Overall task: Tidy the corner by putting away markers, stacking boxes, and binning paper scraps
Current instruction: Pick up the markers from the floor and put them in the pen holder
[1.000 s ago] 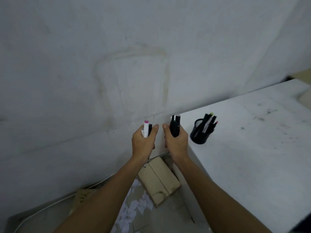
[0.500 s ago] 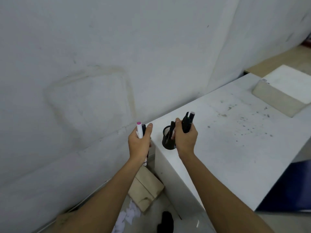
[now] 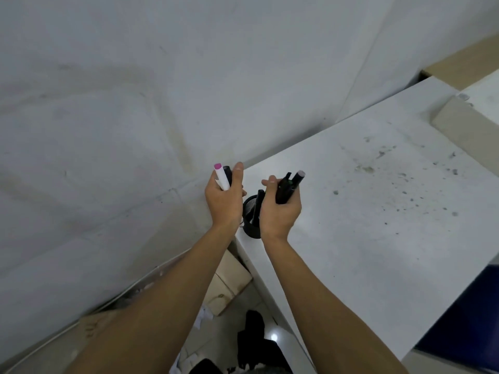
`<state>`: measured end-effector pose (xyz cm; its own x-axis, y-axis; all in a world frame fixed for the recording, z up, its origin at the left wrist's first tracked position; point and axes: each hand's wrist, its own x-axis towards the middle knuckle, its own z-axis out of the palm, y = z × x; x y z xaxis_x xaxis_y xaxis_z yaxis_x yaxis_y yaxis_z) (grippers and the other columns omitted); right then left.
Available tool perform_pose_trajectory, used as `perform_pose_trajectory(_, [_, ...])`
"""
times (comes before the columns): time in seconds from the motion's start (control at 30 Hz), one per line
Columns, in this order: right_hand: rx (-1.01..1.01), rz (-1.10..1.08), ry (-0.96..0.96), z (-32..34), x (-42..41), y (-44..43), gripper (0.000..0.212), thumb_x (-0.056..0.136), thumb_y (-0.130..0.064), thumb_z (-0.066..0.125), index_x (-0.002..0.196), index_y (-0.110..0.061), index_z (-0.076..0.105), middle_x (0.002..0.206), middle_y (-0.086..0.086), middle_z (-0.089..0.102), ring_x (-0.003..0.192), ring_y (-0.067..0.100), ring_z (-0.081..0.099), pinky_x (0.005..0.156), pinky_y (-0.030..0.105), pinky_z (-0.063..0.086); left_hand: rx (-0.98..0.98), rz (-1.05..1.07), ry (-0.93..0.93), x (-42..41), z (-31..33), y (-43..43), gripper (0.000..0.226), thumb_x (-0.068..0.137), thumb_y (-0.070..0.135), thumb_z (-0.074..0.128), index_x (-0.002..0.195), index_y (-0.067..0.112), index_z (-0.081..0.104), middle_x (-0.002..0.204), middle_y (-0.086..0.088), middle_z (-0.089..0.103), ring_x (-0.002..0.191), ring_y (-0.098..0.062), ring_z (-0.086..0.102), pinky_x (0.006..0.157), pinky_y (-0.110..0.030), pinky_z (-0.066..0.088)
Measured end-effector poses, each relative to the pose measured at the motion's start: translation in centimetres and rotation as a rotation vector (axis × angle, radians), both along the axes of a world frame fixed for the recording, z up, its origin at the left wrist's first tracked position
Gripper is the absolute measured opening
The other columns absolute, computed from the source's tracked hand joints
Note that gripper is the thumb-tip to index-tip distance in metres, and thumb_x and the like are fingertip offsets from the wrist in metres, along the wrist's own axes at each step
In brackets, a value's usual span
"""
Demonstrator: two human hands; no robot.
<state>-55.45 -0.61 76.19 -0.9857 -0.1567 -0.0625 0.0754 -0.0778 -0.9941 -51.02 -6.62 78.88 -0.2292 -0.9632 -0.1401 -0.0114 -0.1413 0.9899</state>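
My left hand (image 3: 224, 201) grips a white marker with a pink cap (image 3: 222, 177) and a dark marker beside it, held upright just left of the table corner. My right hand (image 3: 280, 211) holds a bundle of black markers (image 3: 288, 187), its thumb lifted off them. Between the two hands a black mesh pen cup (image 3: 250, 217) stands on the corner of the white table (image 3: 378, 211), with a black marker sticking out of it. On the floor below, a cardboard box (image 3: 229, 282) lies against the wall, and white paper scraps (image 3: 204, 318) are scattered near it.
A white wall fills the left and top. A pale flat box (image 3: 469, 130) sits at the table's far right. Another brown box (image 3: 93, 323) lies on the floor at left, partly behind my arm. Something dark (image 3: 253, 330) is on the floor by the table.
My view has swung right and closer. Both hands have come over the table corner, on either side of the pen cup. My right thumb has lifted off the black markers.
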Motion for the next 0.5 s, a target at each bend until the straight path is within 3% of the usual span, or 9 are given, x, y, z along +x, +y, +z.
perform_pose_trajectory(0.07, [0.032, 0.002, 0.042, -1.3, -0.1, -0.5, 0.036, 0.090, -0.049, 0.062, 0.109, -0.018, 0.065, 0.094, -0.009, 0.074, 0.099, 0.009, 0.067, 0.095, 0.027, 0.050, 0.009, 0.029, 0.016, -0.6, -0.1, -0.5, 0.034, 0.090, 0.040, 0.066, 0.080, 0.010, 0.054, 0.069, -0.014, 0.057, 0.053, -0.011, 0.056, 0.051, -0.018, 0.048])
perform_pose_trajectory(0.13, [0.090, -0.017, 0.085, -2.3, -0.1, -0.8, 0.043, 0.087, -0.057, 0.060, 0.108, -0.020, 0.066, 0.094, -0.020, 0.069, 0.103, 0.010, 0.064, 0.106, 0.049, 0.044, 0.013, 0.036, 0.030, -1.1, -0.1, -1.0, 0.032, 0.090, 0.039, 0.066, 0.079, 0.011, 0.053, 0.069, -0.014, 0.056, 0.054, -0.014, 0.055, 0.052, -0.018, 0.048])
perform_pose_trajectory(0.2, [0.107, -0.029, 0.085, -2.7, -0.1, -1.1, 0.034, 0.089, -0.056, 0.059, 0.111, -0.030, 0.065, 0.102, -0.032, 0.066, 0.109, 0.003, 0.062, 0.111, 0.056, 0.037, 0.012, 0.040, 0.035, -1.5, 0.0, -1.5, 0.033, 0.090, 0.038, 0.066, 0.077, 0.011, 0.051, 0.067, -0.013, 0.053, 0.055, -0.016, 0.054, 0.052, -0.019, 0.048])
perform_pose_trajectory(0.27, [0.094, -0.048, 0.062, -3.0, 0.1, -1.2, 0.023, 0.089, -0.059, 0.059, 0.111, -0.051, 0.061, 0.108, -0.034, 0.065, 0.117, 0.008, 0.060, 0.109, 0.051, 0.043, 0.019, 0.051, 0.039, -1.8, 0.1, -1.8, 0.035, 0.090, 0.039, 0.066, 0.078, 0.010, 0.050, 0.065, -0.012, 0.052, 0.053, -0.015, 0.054, 0.051, -0.021, 0.048])
perform_pose_trajectory(0.33, [0.076, -0.060, 0.048, -3.6, 0.2, -1.3, 0.027, 0.086, -0.061, 0.062, 0.112, -0.058, 0.058, 0.110, -0.035, 0.062, 0.117, 0.014, 0.061, 0.100, 0.045, 0.052, 0.026, 0.061, 0.047, -2.0, 0.1, -2.1, 0.035, 0.091, 0.039, 0.065, 0.078, 0.010, 0.049, 0.064, -0.011, 0.051, 0.052, -0.014, 0.053, 0.050, -0.023, 0.048])
perform_pose_trajectory(0.4, [0.063, -0.070, 0.001, -3.9, 0.4, -1.1, 0.035, 0.086, -0.054, 0.068, 0.119, -0.047, 0.059, 0.117, -0.028, 0.059, 0.118, 0.015, 0.060, 0.097, 0.035, 0.055, 0.037, 0.061, 0.062, -2.3, 0.0, -2.3, 0.033, 0.091, 0.037, 0.065, 0.079, 0.010, 0.050, 0.064, -0.010, 0.052, 0.051, -0.014, 0.053, 0.051, -0.023, 0.048])
perform_pose_trajectory(0.5, [0.039, -0.059, -0.096, -4.0, 0.0, -0.3, 0.036, 0.088, -0.031, 0.074, 0.119, -0.018, 0.063, 0.123, -0.006, 0.061, 0.119, 0.009, 0.059, 0.093, 0.015, 0.052, 0.057, 0.062, 0.062, -2.6, -0.5, -2.2, 0.033, 0.091, 0.038, 0.065, 0.078, 0.012, 0.051, 0.065, -0.010, 0.054, 0.051, -0.013, 0.054, 0.052, -0.023, 0.048])
